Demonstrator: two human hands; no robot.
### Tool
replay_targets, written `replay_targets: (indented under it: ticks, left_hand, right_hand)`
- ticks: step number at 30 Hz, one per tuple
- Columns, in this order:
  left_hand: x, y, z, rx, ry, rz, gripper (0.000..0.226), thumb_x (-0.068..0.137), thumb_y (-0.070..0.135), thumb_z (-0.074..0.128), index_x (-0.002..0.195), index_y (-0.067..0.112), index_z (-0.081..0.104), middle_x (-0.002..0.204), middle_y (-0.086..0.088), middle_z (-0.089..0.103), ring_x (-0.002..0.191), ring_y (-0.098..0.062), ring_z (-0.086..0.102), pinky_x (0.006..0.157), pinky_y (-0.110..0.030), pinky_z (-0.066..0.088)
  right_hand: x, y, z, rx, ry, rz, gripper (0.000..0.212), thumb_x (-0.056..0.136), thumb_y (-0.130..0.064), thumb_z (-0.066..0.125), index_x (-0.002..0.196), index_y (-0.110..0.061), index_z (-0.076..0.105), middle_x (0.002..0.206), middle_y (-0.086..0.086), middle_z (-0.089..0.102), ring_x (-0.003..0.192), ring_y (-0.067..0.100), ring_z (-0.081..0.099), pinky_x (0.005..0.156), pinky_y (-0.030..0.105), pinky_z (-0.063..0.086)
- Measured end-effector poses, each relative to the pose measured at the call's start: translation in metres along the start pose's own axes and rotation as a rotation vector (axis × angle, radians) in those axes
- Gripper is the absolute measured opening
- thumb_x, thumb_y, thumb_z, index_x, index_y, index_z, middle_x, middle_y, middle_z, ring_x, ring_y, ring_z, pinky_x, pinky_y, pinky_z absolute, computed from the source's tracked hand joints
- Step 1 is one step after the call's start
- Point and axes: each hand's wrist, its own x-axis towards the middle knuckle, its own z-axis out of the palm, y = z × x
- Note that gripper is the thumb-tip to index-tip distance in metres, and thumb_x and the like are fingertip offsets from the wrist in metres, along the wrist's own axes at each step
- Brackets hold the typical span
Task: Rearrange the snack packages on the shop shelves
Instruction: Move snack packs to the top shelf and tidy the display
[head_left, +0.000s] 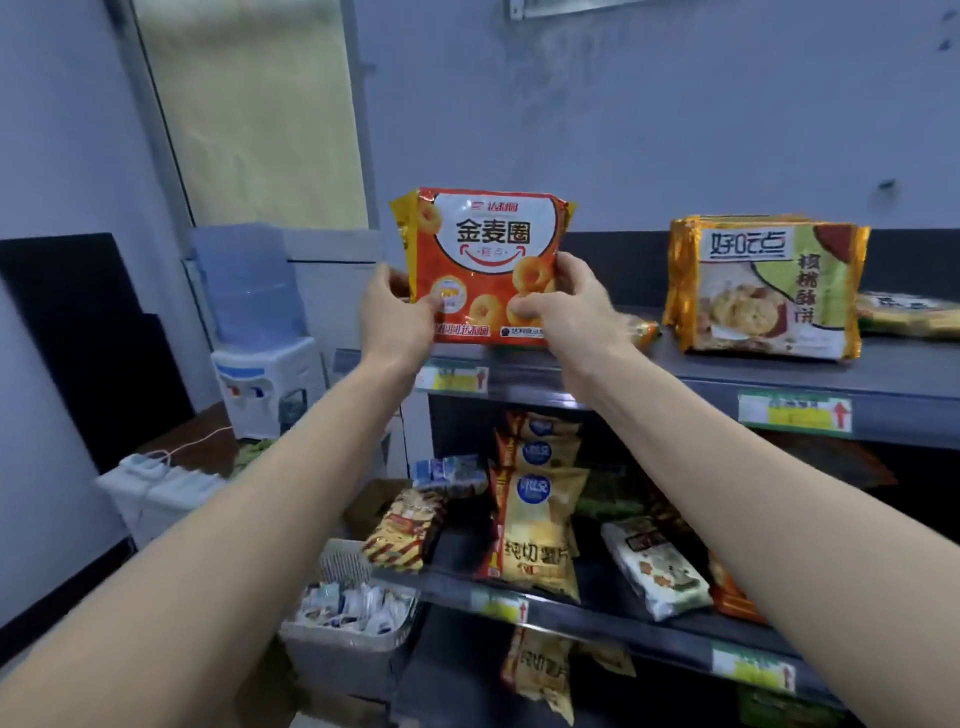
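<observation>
Left hand (397, 317) and right hand (563, 306) pinch upright orange packet (488, 260) reading "金麦圈".

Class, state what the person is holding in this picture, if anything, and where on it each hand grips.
The orange snack bag, upright: left hand on its lower left edge, right hand on its lower right corner.

i held an orange ring-biscuit packet (483, 260) upright between my left hand (400, 312) and right hand (566, 306), face toward me. right of my right hand stood a gold-and-green cookie packet (763, 291); below my arms lay yellow chip bags (535, 525).
</observation>
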Motion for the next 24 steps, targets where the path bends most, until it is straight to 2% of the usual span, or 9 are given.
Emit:
replay_targets:
  ticks: [5,8,10,14,17,19,21,24]
  left_hand:
    - [0.088,-0.033,-0.008,0.008,-0.029,0.011,0.022,0.086,0.013,0.067,0.091,0.014,0.045,0.100,-0.004,0.060,0.091,-0.019,0.061,0.075,-0.032,0.051]
    - [0.133,-0.046,-0.002,-0.003,-0.035,0.026,0.022,0.086,0.012,0.067,0.093,0.011,0.046,0.099,-0.004,0.060,0.088,-0.018,0.060,0.070,-0.029,0.049]
    - [0.156,-0.053,0.007,-0.007,-0.039,0.034,0.020,0.087,0.011,0.065,0.095,0.010,0.046,0.097,-0.002,0.059,0.088,-0.018,0.060,0.064,-0.025,0.048]
    - [0.189,-0.075,0.033,0.022,-0.071,0.006,0.016,0.091,0.012,0.060,0.097,0.010,0.046,0.101,-0.004,0.059,0.087,-0.017,0.058,0.056,-0.021,0.044]
    - [0.207,-0.104,0.052,0.176,-0.083,-0.078,0.014,0.090,0.010,0.059,0.091,0.012,0.045,0.106,-0.007,0.061,0.096,-0.024,0.056,0.073,-0.033,0.050]
    - [0.214,-0.122,0.062,0.322,-0.093,-0.132,0.015,0.088,0.014,0.061,0.087,0.015,0.045,0.114,-0.009,0.058,0.109,-0.031,0.051,0.082,-0.035,0.044]
    - [0.217,-0.133,0.067,0.373,-0.109,-0.165,0.016,0.086,0.019,0.064,0.086,0.018,0.048,0.118,-0.008,0.056,0.110,-0.031,0.050,0.085,-0.035,0.043]
    - [0.221,-0.136,0.074,0.328,-0.166,-0.128,0.017,0.084,0.016,0.067,0.085,0.015,0.050,0.112,-0.010,0.061,0.098,-0.027,0.059,0.078,-0.033,0.050]
  right_hand:
    - [0.062,0.005,0.051,-0.017,0.010,-0.010,0.065,0.086,0.002,0.056,0.142,-0.021,0.034,0.121,-0.002,0.056,0.107,0.014,0.056,0.068,0.021,0.048]
    - [0.096,0.008,0.068,-0.043,0.033,-0.017,0.060,0.084,0.006,0.055,0.137,-0.018,0.040,0.113,-0.002,0.059,0.103,0.015,0.058,0.071,0.021,0.048]
    - [0.117,0.010,0.073,-0.091,0.051,-0.025,0.059,0.083,0.007,0.054,0.135,-0.017,0.041,0.116,0.000,0.059,0.102,0.015,0.057,0.071,0.020,0.048]
    - [0.155,0.022,0.074,-0.180,0.089,0.016,0.056,0.082,0.008,0.054,0.129,-0.019,0.043,0.114,-0.001,0.059,0.105,0.017,0.057,0.082,0.030,0.049]
    - [0.173,0.039,0.071,-0.310,0.067,0.116,0.055,0.080,0.009,0.052,0.127,-0.019,0.044,0.115,-0.001,0.060,0.106,0.019,0.058,0.093,0.036,0.049]
    - [0.182,0.050,0.069,-0.382,0.051,0.179,0.060,0.080,0.008,0.051,0.134,-0.017,0.043,0.125,0.004,0.059,0.112,0.023,0.058,0.100,0.041,0.048]
    - [0.188,0.056,0.065,-0.520,0.052,0.195,0.062,0.081,0.004,0.050,0.139,-0.015,0.040,0.130,0.004,0.057,0.115,0.022,0.055,0.101,0.038,0.046]
    - [0.189,0.058,0.062,-0.732,0.056,0.209,0.053,0.083,-0.002,0.049,0.135,-0.012,0.044,0.126,0.001,0.054,0.109,0.022,0.054,0.093,0.031,0.046]
